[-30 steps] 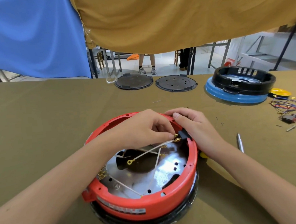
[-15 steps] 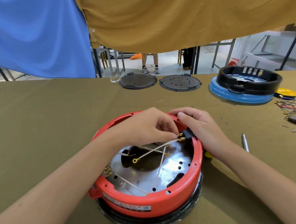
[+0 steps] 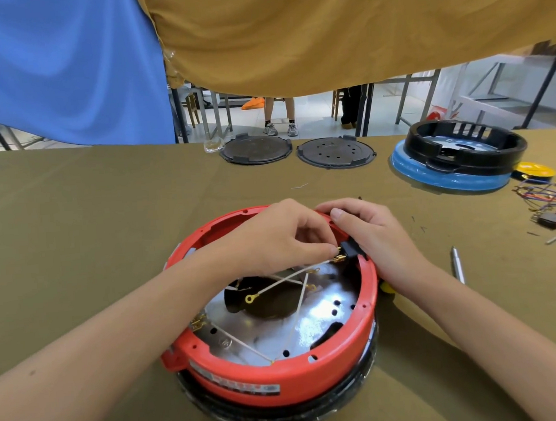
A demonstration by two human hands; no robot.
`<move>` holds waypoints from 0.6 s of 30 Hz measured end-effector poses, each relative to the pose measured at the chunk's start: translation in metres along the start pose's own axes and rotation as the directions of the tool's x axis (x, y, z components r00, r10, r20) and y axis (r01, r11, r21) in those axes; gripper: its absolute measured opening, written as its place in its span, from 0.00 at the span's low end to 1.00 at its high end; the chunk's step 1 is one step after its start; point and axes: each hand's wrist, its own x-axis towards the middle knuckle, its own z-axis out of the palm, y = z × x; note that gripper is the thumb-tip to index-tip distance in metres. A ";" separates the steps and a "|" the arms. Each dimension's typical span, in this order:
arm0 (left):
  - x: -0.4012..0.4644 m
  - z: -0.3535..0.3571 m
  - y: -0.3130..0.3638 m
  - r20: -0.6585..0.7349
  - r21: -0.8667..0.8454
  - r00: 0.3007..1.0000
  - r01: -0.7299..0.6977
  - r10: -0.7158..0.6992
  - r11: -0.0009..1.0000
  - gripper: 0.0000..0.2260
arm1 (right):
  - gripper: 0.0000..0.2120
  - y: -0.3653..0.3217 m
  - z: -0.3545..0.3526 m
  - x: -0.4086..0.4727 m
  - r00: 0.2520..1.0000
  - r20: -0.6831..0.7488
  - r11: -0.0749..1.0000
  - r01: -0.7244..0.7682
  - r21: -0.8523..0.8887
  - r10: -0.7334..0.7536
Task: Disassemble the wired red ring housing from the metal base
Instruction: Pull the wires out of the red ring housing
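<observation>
Red ring housing (image 3: 280, 377): we see a round red plastic ring with small holes along its rim and a label on its near wall. It sits on a black lower part in the middle of the olive table (image 3: 93, 238), close in front of us.
Metal base (image 3: 322, 315): a shiny plate inside the ring, with dark round holes and one large dark opening.
Wires (image 3: 287, 279): thin white wires cross over the plate; one ends in a yellow ring terminal (image 3: 250, 298), others end in brass terminals (image 3: 338, 258) at a black connector block (image 3: 350, 249) on the far right part of the rim.
Left hand (image 3: 272, 240): it reaches over the far side of the ring, and we see its fingertips pinching the brass terminals beside the block.
Right hand (image 3: 376, 237): it lies on the outside of the rim, fingers curled around the black connector block, thumb on the rim top.
Two dark round plates (image 3: 335, 156): at the far edge of the table.
Blue disc (image 3: 447, 177): far right; a black ring housing (image 3: 468, 146) stands on it.
Loose coloured wires (image 3: 542, 194): at the right edge, with small parts.
Metal pen-like tool (image 3: 457, 264): lying just right of the right wrist.
</observation>
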 end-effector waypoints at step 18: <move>0.003 0.004 0.006 -0.009 0.122 0.997 -0.070 0.071 0.990 0.06 | 0.12 0.002 -0.002 0.003 0.999 0.030 1.000 0.019 -0.009 -0.019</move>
